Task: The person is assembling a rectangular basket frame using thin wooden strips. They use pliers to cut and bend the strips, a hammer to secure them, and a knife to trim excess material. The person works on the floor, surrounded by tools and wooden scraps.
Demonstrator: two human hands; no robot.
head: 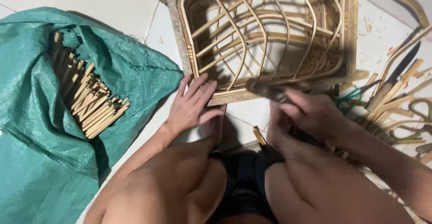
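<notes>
Rattan frame (pixel 265 35) on the floor tiles, curved ribs fitted; weaving not begun | left hand (pixel 193 105) spread flat on its lower rail; right hand (pixel 315 116) clenched round blurred tool (pixel 265 90) | green sack (pixel 40 129) of cut sticks (pixel 92 102) at left; loose strips at right

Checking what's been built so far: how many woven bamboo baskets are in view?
1: the square woven bamboo basket lies at top centre on the white tiled floor, the left hand on its near edge. Others may sit out of frame.

Sticks (pixel 92 105) in sack (pixel 40 129) left of basket frame (pixel 265 39), perhaps touching.
</notes>
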